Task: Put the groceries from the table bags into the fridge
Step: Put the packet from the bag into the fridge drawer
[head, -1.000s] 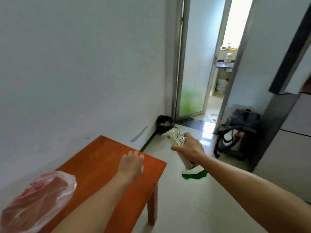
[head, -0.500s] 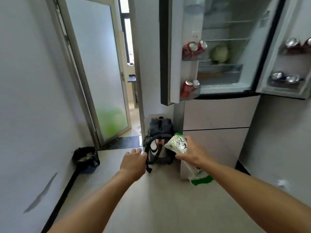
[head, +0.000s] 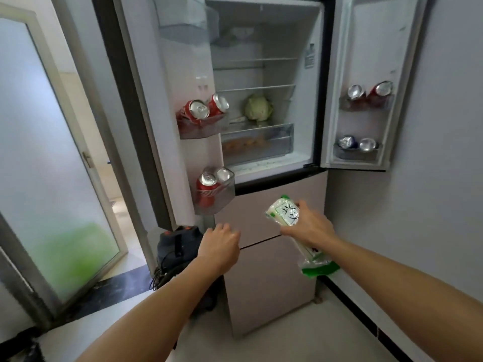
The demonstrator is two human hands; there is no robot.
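My right hand (head: 308,227) is closed around a long white-and-green packet (head: 286,214), which tilts from 11 o'clock down to 5 o'clock in front of the fridge (head: 271,205) drawers. My left hand (head: 220,245) hangs at 9 o'clock from the packet, fingers loosely curled, holding nothing. Both upper doors stand open; a cabbage (head: 258,108) sits on a shelf at 12 o'clock, cans (head: 202,109) in the door bins.

view off table, fridge (head: 261,74) now close
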